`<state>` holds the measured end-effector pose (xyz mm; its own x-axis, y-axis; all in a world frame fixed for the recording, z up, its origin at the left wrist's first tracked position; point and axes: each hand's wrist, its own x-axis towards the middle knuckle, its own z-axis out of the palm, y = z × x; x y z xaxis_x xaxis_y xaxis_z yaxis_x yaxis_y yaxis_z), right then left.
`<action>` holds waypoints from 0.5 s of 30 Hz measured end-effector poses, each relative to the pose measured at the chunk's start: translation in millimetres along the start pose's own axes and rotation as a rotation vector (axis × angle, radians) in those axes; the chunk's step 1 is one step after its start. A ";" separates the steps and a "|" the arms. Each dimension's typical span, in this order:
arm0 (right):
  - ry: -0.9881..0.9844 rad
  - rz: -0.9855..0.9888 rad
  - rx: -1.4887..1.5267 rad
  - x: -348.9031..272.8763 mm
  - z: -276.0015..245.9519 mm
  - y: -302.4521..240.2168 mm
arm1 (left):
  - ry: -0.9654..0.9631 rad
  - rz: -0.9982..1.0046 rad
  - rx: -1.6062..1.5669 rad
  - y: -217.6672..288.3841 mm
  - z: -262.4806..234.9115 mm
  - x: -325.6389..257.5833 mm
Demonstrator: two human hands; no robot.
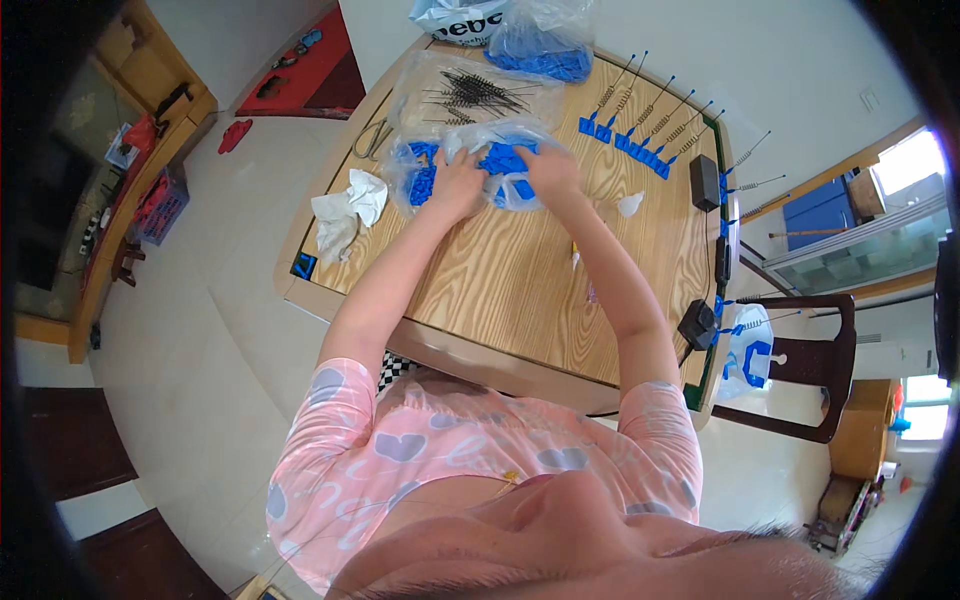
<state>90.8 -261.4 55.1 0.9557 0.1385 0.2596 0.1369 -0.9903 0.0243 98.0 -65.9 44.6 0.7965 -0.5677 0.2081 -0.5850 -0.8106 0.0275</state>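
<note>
Pink patterned shirt (470, 430) fills six o'clock, nearest. Two hands, left (460, 183) and right (553, 175), dip into one clear plastic bag (515, 130) at twelve, among uncountable blue pieces (506, 157). Fingertips are hidden; I cannot tell either grip. One dark wire pile (478, 92) lies beyond; two crumpled tissues (367, 197) sit at ten.

Bare tabletop (500, 300) between my forearms leaves a wide lane to the bag of blue pieces (508, 160). White tissues (367, 197) and scissors (372, 138) crowd the space left of my left grip (460, 178), while a bag of black wires (475, 92) blocks the far side. Right of my right grip (553, 170), open wood runs past a white scrap (630, 204) toward a black block (705, 183); coiled wires on blue bases (640, 153) bar the far right.
</note>
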 end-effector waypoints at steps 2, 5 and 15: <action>0.030 -0.131 -0.059 2.3 2.6 -17.4 | -0.039 -0.014 -0.010 5.4 -7.2 -0.6; -0.129 -0.070 -0.047 9.0 7.5 -9.7 | -0.075 -0.017 -0.017 11.9 -14.1 -0.3; -0.221 0.317 -0.122 7.4 -11.5 45.3 | -0.167 -0.039 -0.127 17.3 -18.5 7.0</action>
<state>101.1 -305.5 69.2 0.9804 -0.1878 0.0596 -0.1928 -0.9767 0.0939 90.6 -81.3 64.6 0.8268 -0.5611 0.0395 -0.5597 -0.8136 0.1572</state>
